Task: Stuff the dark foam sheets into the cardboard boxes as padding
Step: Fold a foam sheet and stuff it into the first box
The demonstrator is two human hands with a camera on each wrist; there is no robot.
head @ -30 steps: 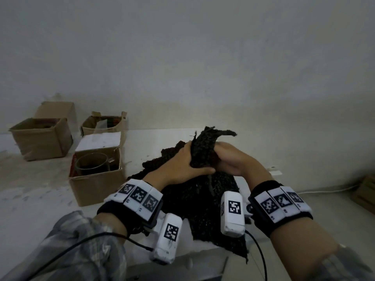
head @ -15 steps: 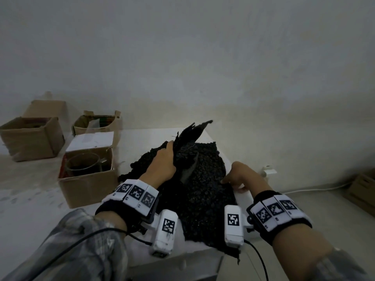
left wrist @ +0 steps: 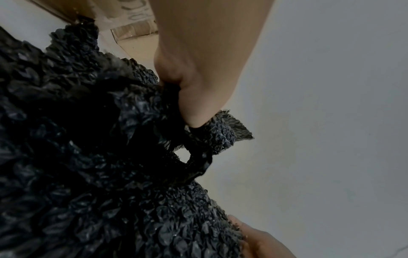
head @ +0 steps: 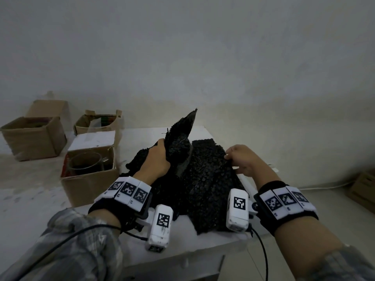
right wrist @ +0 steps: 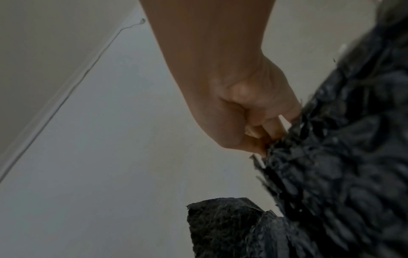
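A pile of dark bubbly foam sheets (head: 205, 179) lies on a white table (head: 203, 240). My left hand (head: 157, 159) grips a bunched sheet (head: 180, 134) whose corner sticks up above the pile; the left wrist view shows that same bunched sheet (left wrist: 212, 136) under my thumb. My right hand (head: 239, 158) pinches the right edge of the foam pile (right wrist: 331, 157) with curled fingers (right wrist: 264, 125). Three open cardboard boxes stand to the left: the nearest box (head: 89, 175) holds a clear glass container (head: 86, 163), and two more boxes (head: 34, 136) (head: 97, 122) stand behind it.
A white flap (head: 92, 139) stands open on the nearest box. A white cable (head: 324, 186) runs along the floor at the right wall, near another cardboard box (head: 363, 188). The plain wall (head: 203, 67) rises behind the table.
The two hands held one bunched sheet together; my right hand let go, moved right and took the pile's right edge. My left hand kept the bunch and lowered it slightly left.
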